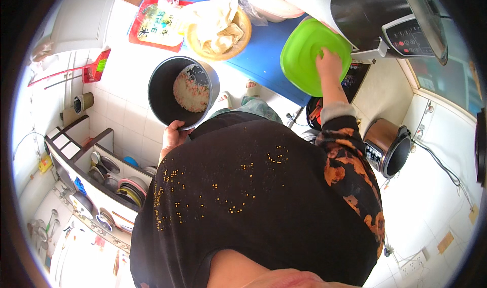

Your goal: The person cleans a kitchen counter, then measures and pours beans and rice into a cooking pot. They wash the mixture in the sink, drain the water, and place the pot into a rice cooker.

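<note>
My left hand (pixel 174 137) grips the rim of a deep, dark cooker inner pot (pixel 161 88). The pot is tilted, its mouth towards me, and white rice grains mixed with small pink pieces (pixel 192 92) lie over its bottom. Away to the right, my right hand (pixel 329 63) reaches over a lime-green plastic lid (pixel 302 61). Its fingers are closed at the lid's middle, seemingly around a small knob. Part of the lid is hidden under the hand and forearm. Beneath the lid is the right part of a blue tabletop (pixel 253 61).
A yellowish round basket (pixel 243 35) holds crumpled plastic bags, beside a red-edged rice bag (pixel 159 25). A black appliance with a control panel (pixel 409 40) stands upper right. A copper-coloured electric cooker (pixel 382 143) is at right. Shelving with pans (pixel 110 164) stands left.
</note>
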Demonstrator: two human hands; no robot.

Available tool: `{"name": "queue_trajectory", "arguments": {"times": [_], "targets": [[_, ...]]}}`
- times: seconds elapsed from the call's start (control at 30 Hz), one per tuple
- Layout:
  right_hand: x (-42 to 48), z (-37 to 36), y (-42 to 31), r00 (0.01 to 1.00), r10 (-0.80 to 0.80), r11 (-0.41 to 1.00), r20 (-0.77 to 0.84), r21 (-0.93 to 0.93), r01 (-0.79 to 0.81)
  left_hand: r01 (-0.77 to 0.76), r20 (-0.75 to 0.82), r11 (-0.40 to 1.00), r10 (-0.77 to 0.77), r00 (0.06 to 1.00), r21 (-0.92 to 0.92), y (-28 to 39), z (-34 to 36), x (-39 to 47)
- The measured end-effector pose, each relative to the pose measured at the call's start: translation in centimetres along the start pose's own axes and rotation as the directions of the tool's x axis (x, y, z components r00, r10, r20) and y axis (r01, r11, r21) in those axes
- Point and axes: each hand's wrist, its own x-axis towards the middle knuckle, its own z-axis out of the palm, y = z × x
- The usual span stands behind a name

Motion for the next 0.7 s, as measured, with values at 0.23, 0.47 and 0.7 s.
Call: {"name": "queue_trajectory", "arguments": {"times": [0.23, 0.47, 0.7], "targets": [[4.3, 2.1, 1.3, 1.0, -0.025, 0.996, -0.005, -0.086, 0.024, 0.077, -0.097, 0.994, -0.069, 0.993, 0.077, -0.7, -0.8, 2.0], [3.0, 2.7, 1.8, 0.996, -0.032, 0.999, -0.087, 0.041, 0.036, 0.019, -0.062, 0.993, -0.012, 0.998, 0.119, -1.2, 0.7, 2.6], [3.8, 2.5, 2.8, 0.997, -0.074, 0.997, 0.005, 0.001, 0.074, 0.042, -0.114, 0.998, -0.036, 0.993, 0.051, -0.7, 3.7, 2.4]]}}
